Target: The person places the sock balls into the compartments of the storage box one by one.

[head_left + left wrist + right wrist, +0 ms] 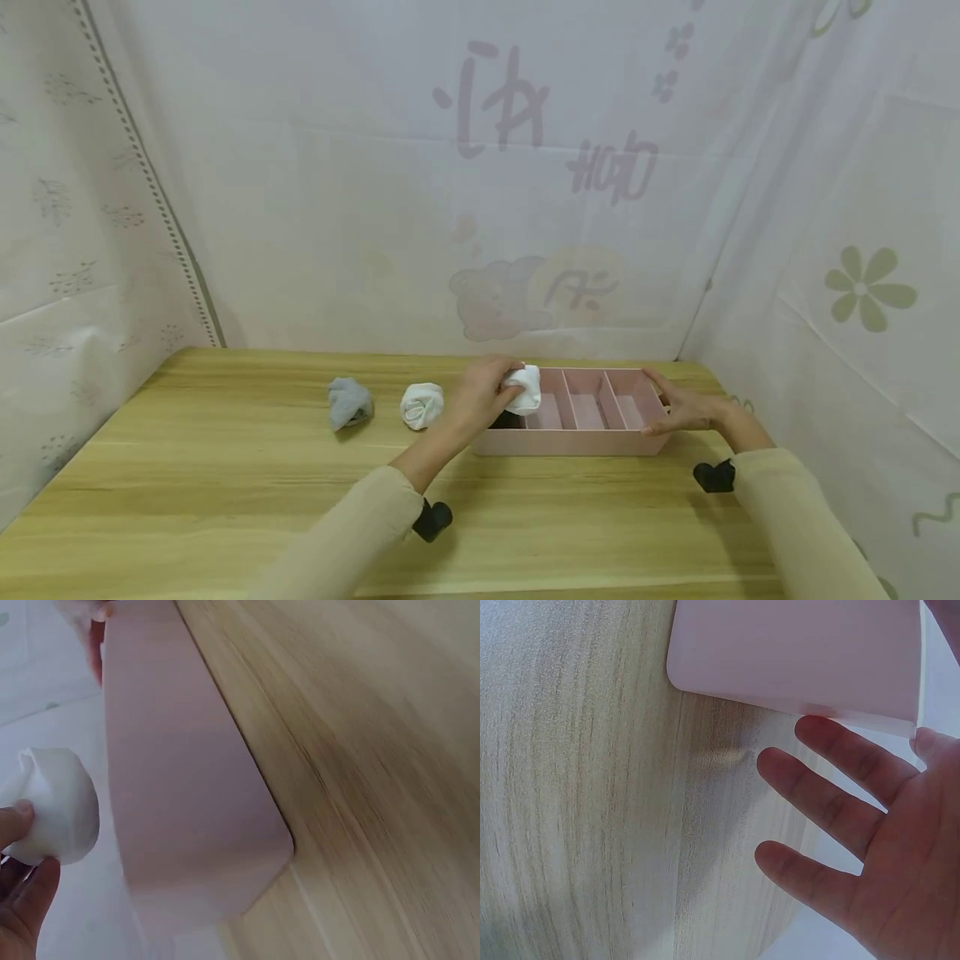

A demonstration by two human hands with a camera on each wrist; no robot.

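My left hand [480, 392] pinches a white balled-up cloth [527, 390], like a rolled sock, between thumb and fingers. It holds the cloth over the left end of a pink divided box [570, 442]. In the left wrist view, the white cloth [64, 806] stands apart from the box's wall [176, 765]. Something black [507, 420] lies in the leftmost compartment, partly hidden by the left hand. At the box's right end, my right hand [686, 408] touches the corners with fingers spread. The right wrist view shows straight fingers [821, 799] beside the end wall [802, 652].
Left of the box, a second white balled cloth [422, 406] and a grey balled cloth [349, 402] lie on the wooden table [225, 475]. A printed white curtain [337, 208] surrounds the table's back and sides.
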